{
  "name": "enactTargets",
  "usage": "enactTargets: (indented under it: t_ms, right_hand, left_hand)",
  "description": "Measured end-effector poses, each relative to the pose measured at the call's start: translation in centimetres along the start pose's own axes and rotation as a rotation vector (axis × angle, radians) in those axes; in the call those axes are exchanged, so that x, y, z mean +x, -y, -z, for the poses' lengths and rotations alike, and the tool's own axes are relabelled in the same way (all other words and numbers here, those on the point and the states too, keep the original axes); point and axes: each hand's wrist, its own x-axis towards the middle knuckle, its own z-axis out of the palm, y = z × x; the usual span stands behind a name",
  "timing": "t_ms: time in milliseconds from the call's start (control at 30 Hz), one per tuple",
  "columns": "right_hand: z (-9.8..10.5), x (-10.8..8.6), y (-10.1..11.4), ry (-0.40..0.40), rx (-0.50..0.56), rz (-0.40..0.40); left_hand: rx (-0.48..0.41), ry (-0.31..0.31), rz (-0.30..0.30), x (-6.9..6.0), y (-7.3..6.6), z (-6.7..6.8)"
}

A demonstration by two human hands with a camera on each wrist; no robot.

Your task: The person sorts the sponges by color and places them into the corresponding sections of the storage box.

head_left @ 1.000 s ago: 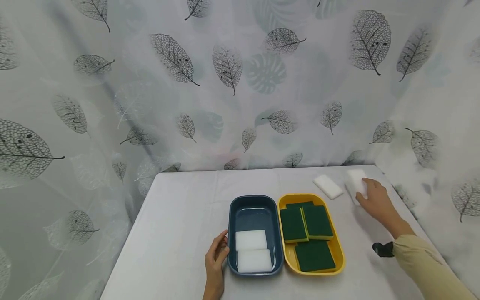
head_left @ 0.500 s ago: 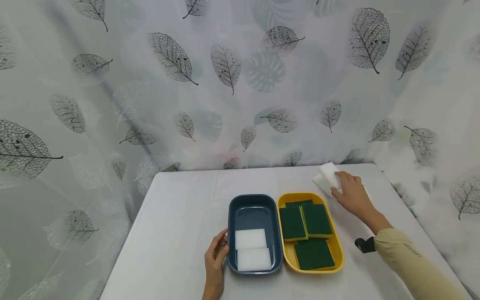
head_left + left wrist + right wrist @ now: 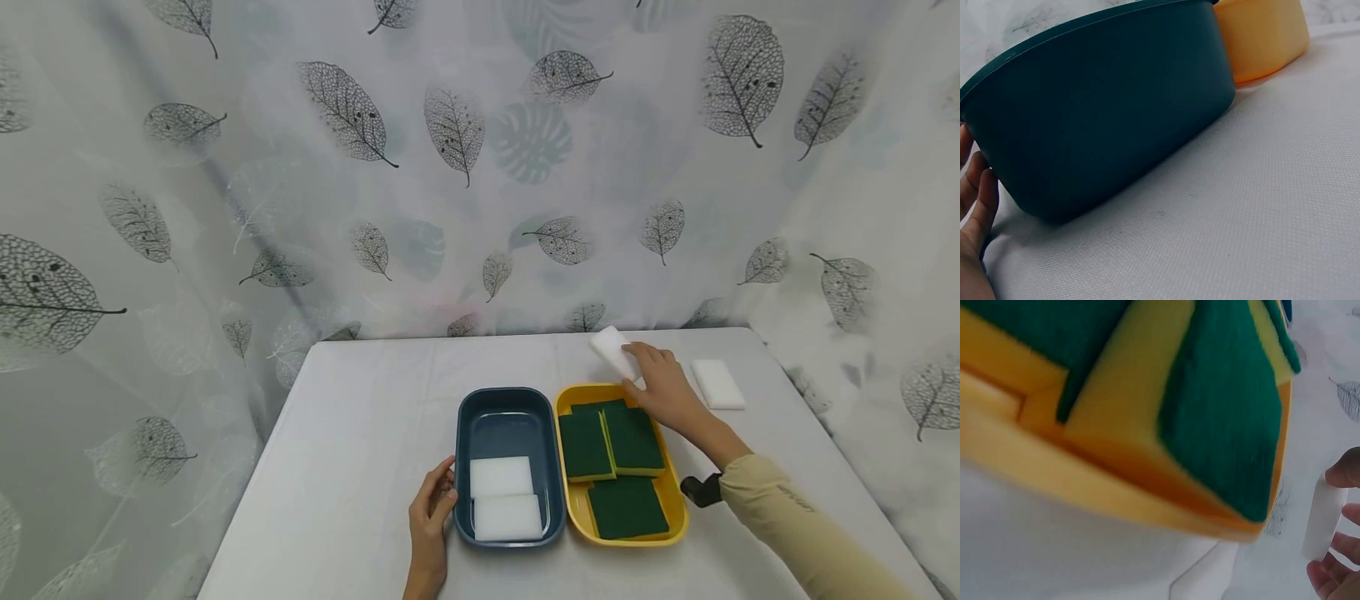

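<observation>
In the head view my right hand (image 3: 663, 390) pinches a white block sponge (image 3: 613, 350) by its edge, held up tilted behind the yellow tray (image 3: 679, 500). Fingers and thumb also show on that sponge (image 3: 1324, 519) in the right wrist view. My left hand (image 3: 431, 517) touches the outer left side of the dark blue tray (image 3: 512, 433), with fingertips against its wall (image 3: 1104, 106) in the left wrist view. Two white sponges (image 3: 508, 517) lie at the near end of the blue tray. Several green-and-yellow scouring sponges (image 3: 628, 508) fill the yellow tray.
Another white sponge (image 3: 717, 384) lies on the white-covered table (image 3: 360, 433) at the far right. Part of a white sponge (image 3: 1207, 575) shows beside the yellow tray in the right wrist view. A leaf-patterned curtain (image 3: 480, 208) hangs behind the table.
My right hand has lifted a white sponge from the far right and carried it left, to behind the yellow tray. The left hand stays at the blue tray.
</observation>
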Motion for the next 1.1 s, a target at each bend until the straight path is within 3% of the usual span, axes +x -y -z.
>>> enactTargets:
  t_ms: [533, 1100]
  right_hand:
    - [-2.6, 1.3, 4.6, 0.04, 0.142, 0.254]
    - [-4.0, 0.3, 9.6, 0.188, 0.027, 0.393]
  left_hand:
    - [0.002, -0.005, 0.003, -0.1, -0.3, 0.1]
    - [0.001, -0.01, -0.026, -0.2, -0.2, -0.1]
